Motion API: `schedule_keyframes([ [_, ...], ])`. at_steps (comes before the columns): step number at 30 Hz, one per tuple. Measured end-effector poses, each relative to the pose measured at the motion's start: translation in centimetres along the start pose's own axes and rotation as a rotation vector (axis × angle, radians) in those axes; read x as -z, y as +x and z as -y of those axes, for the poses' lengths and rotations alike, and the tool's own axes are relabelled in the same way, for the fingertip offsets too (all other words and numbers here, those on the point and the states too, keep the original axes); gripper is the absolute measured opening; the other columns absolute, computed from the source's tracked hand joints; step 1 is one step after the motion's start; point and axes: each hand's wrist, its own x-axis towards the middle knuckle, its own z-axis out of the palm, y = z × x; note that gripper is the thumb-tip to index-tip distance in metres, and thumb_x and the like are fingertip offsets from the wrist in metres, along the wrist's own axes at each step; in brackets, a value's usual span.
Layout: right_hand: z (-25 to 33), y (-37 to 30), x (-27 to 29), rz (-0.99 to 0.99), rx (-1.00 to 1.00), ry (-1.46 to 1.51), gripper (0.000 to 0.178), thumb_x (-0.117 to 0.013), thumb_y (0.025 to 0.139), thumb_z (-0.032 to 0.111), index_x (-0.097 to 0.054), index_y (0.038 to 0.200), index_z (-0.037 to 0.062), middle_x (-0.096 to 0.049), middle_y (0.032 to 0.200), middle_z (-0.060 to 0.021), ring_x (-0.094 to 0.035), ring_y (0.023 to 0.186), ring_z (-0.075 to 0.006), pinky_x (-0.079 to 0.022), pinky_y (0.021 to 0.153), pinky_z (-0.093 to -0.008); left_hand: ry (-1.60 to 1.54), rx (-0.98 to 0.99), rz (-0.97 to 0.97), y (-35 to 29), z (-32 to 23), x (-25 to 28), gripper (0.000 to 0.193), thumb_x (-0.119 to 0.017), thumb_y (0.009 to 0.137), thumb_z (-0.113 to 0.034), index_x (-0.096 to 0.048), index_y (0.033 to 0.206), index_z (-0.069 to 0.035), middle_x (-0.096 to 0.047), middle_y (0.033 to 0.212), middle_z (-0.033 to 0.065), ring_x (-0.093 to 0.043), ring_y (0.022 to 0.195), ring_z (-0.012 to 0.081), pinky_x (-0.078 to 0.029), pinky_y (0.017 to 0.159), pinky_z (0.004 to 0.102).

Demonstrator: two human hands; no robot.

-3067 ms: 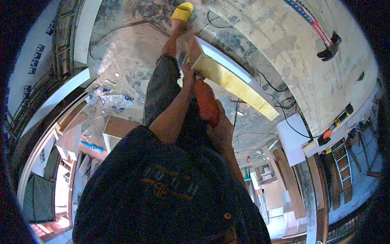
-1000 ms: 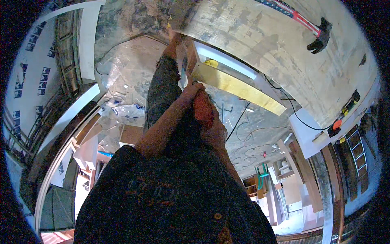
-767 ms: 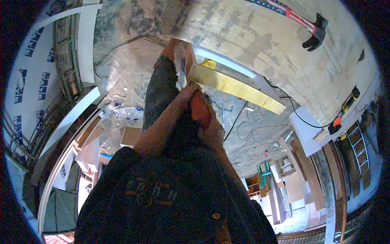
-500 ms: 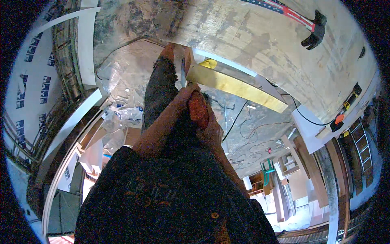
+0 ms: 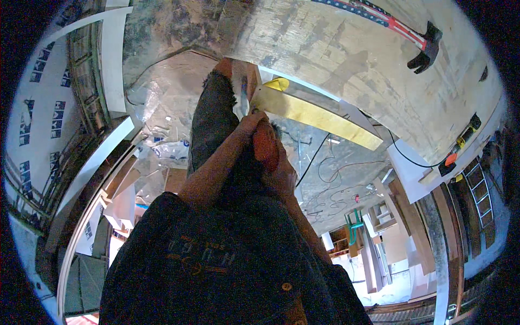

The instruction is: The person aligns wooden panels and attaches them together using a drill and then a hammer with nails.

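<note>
Both my hands are closed around an orange-red tool (image 5: 265,145) with a rounded body, held close in front of me; its exact kind is hard to tell. My left hand (image 5: 253,121) wraps its far end. Farther back, my right hand (image 5: 281,176) grips the near end, its fingers partly hidden. Just beyond my left hand lies the end of a long pale yellow wooden board (image 5: 325,121), which stretches off to the right. A brown wooden piece (image 5: 251,77) stands at that board's left end, by my leg. A small yellow object (image 5: 278,84) sits behind the board.
A claw hammer (image 5: 406,33) with a patterned handle lies on the plywood worktop (image 5: 325,49). A black cable (image 5: 403,154) hangs near the worktop's right edge. Cords and scraps litter the floor (image 5: 346,179). Planks (image 5: 414,227) stand at the right; white panels (image 5: 97,162) at the left.
The view has shifted slightly, so the hammer appears a little lower and farther right. Both hands keep their grip on the orange-red tool, with almost no movement against the board.
</note>
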Motion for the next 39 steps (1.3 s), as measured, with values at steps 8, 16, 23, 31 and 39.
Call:
schedule_keyframes([
  [8,0.5,0.4,0.1,0.004,-0.023,-0.006,0.072,-0.063,0.083,0.035,-0.031,0.145,0.0189,-0.066,0.108,-0.0230,-0.064,0.096,-0.0430,-0.050,0.081,-0.0504,-0.431,-0.008,-0.114,1.0,0.6,-1.1,0.033,-0.062,0.084,-0.018,-0.056,0.113,-0.003,-0.064,0.090,0.0094,-0.061,0.085,0.0203,-0.049,0.081,0.0318],
  [16,0.9,0.6,-0.1,0.018,-0.017,-0.013,0.073,-0.064,0.083,0.037,-0.031,0.145,0.0189,-0.066,0.108,-0.0230,-0.064,0.096,-0.0429,-0.050,0.080,-0.0502,-0.347,-0.201,-0.124,-0.1,-1.4,-0.2,0.039,-0.065,0.079,-0.013,-0.051,0.113,-0.001,-0.061,0.083,0.0070,-0.059,0.075,0.0182,-0.050,0.070,0.0324],
  [23,0.6,1.0,-0.5,0.008,-0.028,-0.013,0.074,-0.064,0.082,0.038,-0.031,0.145,0.0189,-0.066,0.108,-0.0231,-0.064,0.096,-0.0429,-0.050,0.080,-0.0501,-0.615,0.085,-0.051,2.0,1.3,-0.9,0.027,-0.063,0.076,-0.010,-0.057,0.101,0.000,-0.059,0.078,0.0061,-0.058,0.068,0.0182,-0.050,0.063,0.0320],
  [31,0.2,0.9,-0.7,-0.001,-0.034,-0.031,0.074,-0.064,0.082,0.040,-0.031,0.145,0.0188,-0.065,0.109,-0.0232,-0.064,0.095,-0.0429,-0.050,0.079,-0.0500,-0.646,0.090,-0.105,0.8,-2.2,-0.8,0.028,-0.062,0.077,-0.013,-0.058,0.101,0.000,-0.059,0.077,0.0061,-0.058,0.069,0.0198,-0.050,0.063,0.0359],
  [39,-0.7,1.0,0.2,0.061,0.013,-0.093,0.076,-0.065,0.082,0.042,-0.031,0.146,0.0177,-0.066,0.109,-0.0231,-0.065,0.095,-0.0428,-0.051,0.078,-0.0494,-0.549,0.115,-0.075,1.2,-1.2,-0.7,0.033,-0.059,0.080,-0.020,-0.057,0.106,-0.001,-0.061,0.082,0.0099,-0.060,0.073,0.0233,-0.050,0.066,0.0393],
])
